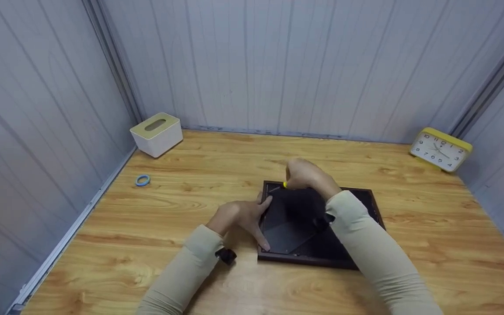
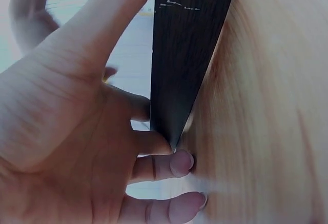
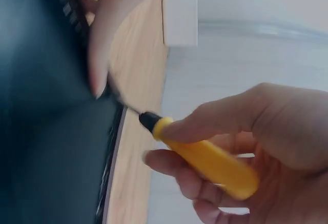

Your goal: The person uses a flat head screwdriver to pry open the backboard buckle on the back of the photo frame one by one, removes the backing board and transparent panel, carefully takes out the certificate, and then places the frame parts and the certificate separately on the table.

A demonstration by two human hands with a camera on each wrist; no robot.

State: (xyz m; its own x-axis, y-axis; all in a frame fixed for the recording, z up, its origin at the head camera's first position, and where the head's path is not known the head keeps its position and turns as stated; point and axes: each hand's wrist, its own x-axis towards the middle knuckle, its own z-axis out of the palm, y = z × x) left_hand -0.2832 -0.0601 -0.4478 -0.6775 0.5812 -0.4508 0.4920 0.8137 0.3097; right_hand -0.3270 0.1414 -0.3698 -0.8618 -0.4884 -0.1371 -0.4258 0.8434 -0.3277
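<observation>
A black rectangular frame [image 1: 313, 261] with a dark panel [image 1: 280, 229] inside it lies flat on the wooden table. My left hand [image 1: 245, 215] rests along its left side, thumb and forefinger spread over the edge. In the left wrist view, other fingers touch the frame's dark side wall [image 2: 187, 55] and reach toward the tabletop. My right hand [image 1: 309, 176] grips a yellow-handled screwdriver [image 3: 205, 160] above the frame's far left part. The screwdriver's thin shaft points to the frame edge beside a left fingertip [image 3: 98, 80]; its tip is blurred.
A white tissue box [image 1: 158, 135] with a pale green lid stands at the back left. In front of it lies a blue ring [image 1: 142, 180]. A yellow-rimmed clock [image 1: 440, 149] leans at the back right. Pale panel walls [image 1: 260, 65] enclose the table [image 1: 155, 258].
</observation>
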